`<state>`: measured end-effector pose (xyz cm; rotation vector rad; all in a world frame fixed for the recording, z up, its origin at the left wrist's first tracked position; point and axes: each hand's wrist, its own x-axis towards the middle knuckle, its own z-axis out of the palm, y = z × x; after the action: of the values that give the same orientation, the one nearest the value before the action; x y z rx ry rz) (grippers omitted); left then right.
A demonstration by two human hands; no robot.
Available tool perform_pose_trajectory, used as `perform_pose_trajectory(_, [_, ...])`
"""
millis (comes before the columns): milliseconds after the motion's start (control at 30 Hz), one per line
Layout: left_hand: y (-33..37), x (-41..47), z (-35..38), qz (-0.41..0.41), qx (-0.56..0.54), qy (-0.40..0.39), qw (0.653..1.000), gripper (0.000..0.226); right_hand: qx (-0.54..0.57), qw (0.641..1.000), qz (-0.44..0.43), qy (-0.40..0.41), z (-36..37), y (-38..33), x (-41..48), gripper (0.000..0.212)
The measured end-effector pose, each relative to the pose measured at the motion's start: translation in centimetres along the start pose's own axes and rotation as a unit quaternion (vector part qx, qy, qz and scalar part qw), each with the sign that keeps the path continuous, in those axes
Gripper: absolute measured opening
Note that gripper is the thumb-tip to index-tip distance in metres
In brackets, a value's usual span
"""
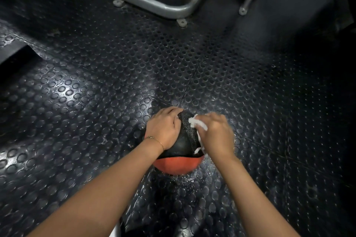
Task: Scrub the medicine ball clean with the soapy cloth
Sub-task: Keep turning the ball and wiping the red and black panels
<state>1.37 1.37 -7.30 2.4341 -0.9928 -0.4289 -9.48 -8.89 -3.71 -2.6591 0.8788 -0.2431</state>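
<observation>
**Current state**

1. Ball (184, 141): sits on the floor (92, 86), directly under and between both hands. Upper part is black, w/ a grey speckled panel showing in the gap between the hands. Lower part, on the wrist side, is orange-red.
2. L hand (163, 128): palm down on the ball's upper left side. Fingers are curved over the top, gripping it. A thin bracelet (156, 141) sits at the wrist, just behind the hand.
3. R hand (217, 134): on the ball's right side, fingers curled round a white cloth (194, 122) and pressing it to the surface. The hand is slightly blurred, so single fingertips can't be made out.
4. Cloth: bunched. One lump sticks out on the thumb side of the R hand, touching the grey panel. A strip trails out under the hand along the ball's right edge, toward the wrist.
5. Hand spacing: close, not touching, w/ ball surface visible between them.
6. Floor: dark rubber w/ raised round studs all round the hands. Pale specks lie between the forearms, just behind the ball; can't tell if water or foam.
7. Frame (154, 4): grey metal tube, well beyond the fingertips, feet on the floor.
</observation>
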Motion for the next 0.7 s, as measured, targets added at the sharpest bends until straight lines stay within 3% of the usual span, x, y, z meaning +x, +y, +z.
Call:
perform_pose_trajectory(133, [-0.1, 0.1, -0.3, -0.021, -0.013, 0.006, 1.000, 0.042, 0.022, 0.999, -0.038, -0.009, -0.7, 0.6, -2.8, 0.025])
perform_pose_trajectory(333, [0.6, -0.4, -0.1, 0.051, 0.014, -0.001, 0.999, 0.042, -0.016, 1.000, -0.023, -0.012, -0.5, 0.1, 1.0, 0.025])
perform_pose_trajectory(567, [0.4, 0.0, -0.4, 0.024, 0.002, -0.002, 1.000, 0.042, -0.004, 0.997, -0.071, -0.031, -1.1, 0.9, -3.6, 0.030])
perform_pose_trajectory(700, [0.7, 0.5, -0.6, 0.034, 0.010, -0.013, 0.999, 0.043, 0.001, 1.000, -0.016, -0.011, -0.4, 1.0, -1.4, 0.021])
